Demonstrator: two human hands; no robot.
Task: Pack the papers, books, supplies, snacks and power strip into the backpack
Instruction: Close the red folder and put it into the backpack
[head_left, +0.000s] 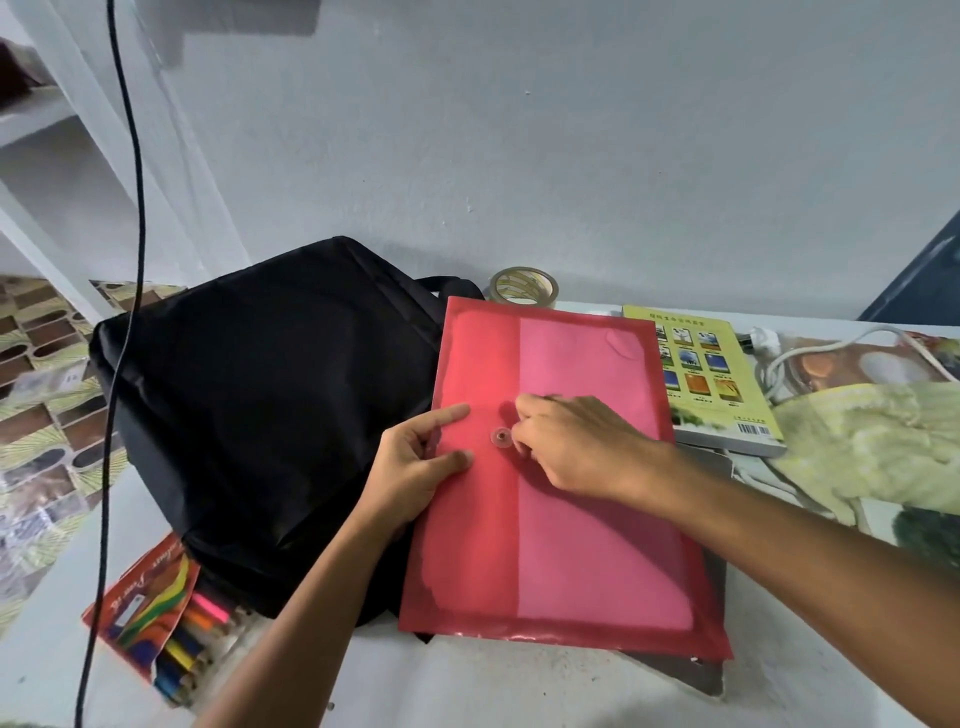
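From my head camera the light is soft, cool and fairly dim, with no hard source showing. The pale blue-grey wall (571, 130) is evenly lit and slightly grainy. I see a faint shine along the near edge of the translucent red plastic envelope (561, 519), and a soft shadow under my right hand (576, 447) on it. The black fabric backpack (260, 415) reads almost detailless. Wide-angle bending curves the frame edges, and the patterned floor tiles (41, 389) at left are smeared.

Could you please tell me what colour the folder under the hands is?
The folder is translucent red, with pink paper showing through; the head view shows it.
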